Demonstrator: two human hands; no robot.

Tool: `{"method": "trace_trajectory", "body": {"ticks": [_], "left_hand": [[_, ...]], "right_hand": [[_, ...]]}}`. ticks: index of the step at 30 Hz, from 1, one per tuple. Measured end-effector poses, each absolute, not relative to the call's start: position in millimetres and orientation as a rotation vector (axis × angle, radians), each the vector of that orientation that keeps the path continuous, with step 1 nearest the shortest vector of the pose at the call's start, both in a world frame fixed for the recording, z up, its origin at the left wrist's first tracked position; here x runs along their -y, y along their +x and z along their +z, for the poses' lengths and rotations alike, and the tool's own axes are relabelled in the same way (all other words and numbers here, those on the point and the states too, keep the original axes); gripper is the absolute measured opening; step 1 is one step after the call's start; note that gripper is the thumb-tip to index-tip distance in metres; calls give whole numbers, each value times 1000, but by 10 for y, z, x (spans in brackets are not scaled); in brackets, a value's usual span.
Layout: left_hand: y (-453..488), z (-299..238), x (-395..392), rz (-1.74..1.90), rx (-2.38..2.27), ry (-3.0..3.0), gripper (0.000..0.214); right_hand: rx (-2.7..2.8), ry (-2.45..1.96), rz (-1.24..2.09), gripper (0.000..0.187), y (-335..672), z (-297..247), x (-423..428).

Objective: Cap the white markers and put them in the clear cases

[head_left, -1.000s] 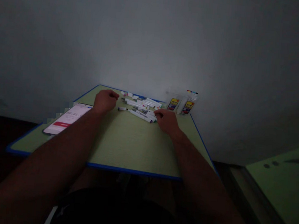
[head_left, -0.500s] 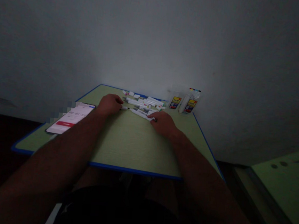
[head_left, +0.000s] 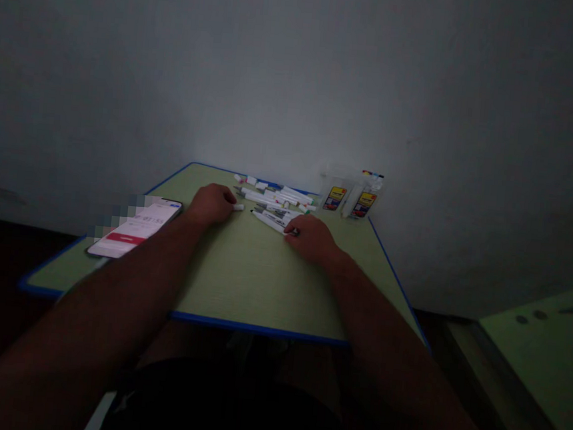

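Note:
Between the fingers of my left hand [head_left: 213, 204] is a small white marker cap [head_left: 237, 207], its end sticking out to the right. My right hand [head_left: 311, 236] is closed on the rear of a white marker [head_left: 268, 221]. This marker lies low over the table, its uncapped dark tip pointing left toward the cap, with a gap between them. Just behind it, more white markers [head_left: 288, 197] lie in a loose pile, several with bare tips. Loose white caps [head_left: 252, 180] sit at the pile's far left.
Two clear plastic cases [head_left: 335, 196] with yellow and dark labels stand at the table's back right, by the wall. A phone [head_left: 135, 228] with a lit screen lies at the left. Blue edging runs around the pale green table [head_left: 261, 280].
My right hand has shifted slightly right with the marker, widening the gap between its tip and the cap. My left hand has barely moved.

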State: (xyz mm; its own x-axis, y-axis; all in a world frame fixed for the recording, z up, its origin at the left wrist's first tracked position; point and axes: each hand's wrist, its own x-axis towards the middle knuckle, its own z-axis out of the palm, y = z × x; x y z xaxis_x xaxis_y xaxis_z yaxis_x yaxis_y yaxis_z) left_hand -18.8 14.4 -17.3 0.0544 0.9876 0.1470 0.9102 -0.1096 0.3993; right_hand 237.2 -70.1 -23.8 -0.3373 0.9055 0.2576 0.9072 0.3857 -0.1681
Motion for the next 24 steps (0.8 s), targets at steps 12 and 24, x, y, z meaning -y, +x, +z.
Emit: {"method": "trace_trajectory", "body": {"ticks": [12, 24], "left_hand": [[-181, -226, -168, 610, -1962, 2125, 27], [-175, -221, -176, 689, -1959, 2107, 28]], "right_hand": [[2293, -1678, 17, 14, 2324, -203, 743], [2265, -1661, 150, 31, 2310, -238, 725]]}}
